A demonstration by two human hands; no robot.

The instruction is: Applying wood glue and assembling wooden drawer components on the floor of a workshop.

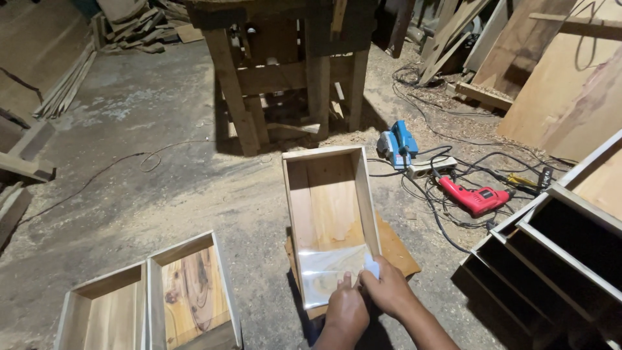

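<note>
Centrally, we found a clear glossy sheet [327,272] lying on the near end of the floor of an open wooden drawer box [332,194], which stood on a flat board [398,249] on the dusty concrete floor [162,188]. The box's long axis ran away from the person, and the sheet occupied only its near part, directly ahead of both hands. We noted the right hand [389,288] at the sheet's near right corner, fingers curled and pinched on a small pale piece there. The left hand [345,310] sat just beside it, fingers bent down onto the sheet's near edge; whether it gripped, we could not tell. Both were about equally near. Two more open boxes [152,298] lay to the left, a red drill [476,198] and blue planer [396,144] to the right.
</note>
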